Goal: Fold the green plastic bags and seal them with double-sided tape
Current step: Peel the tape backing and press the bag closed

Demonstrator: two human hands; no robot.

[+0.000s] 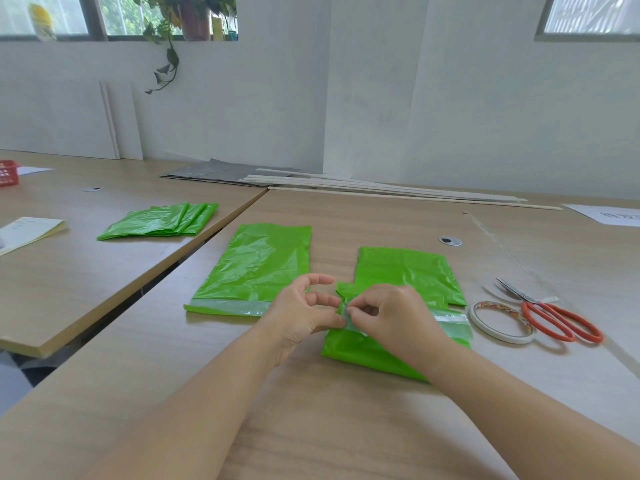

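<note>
Pinching tape strip (450, 319) on green bag (405, 268) with left hand (304, 313), right hand (391, 313), close together; tape roll (506, 338), scissors (528, 300) at 3 o'clock.

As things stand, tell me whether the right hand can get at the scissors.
Probably yes: the scissors lie uncovered right of the right hand, only the flat tape roll between.

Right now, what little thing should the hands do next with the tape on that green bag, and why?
Probably peel the backing slowly rightward, toward the scissors. The right hand pinches the left end of the tape strip on the nearer green bag, the left hand holds the bag's edge beside it, and the rest looks white-backed.
</note>
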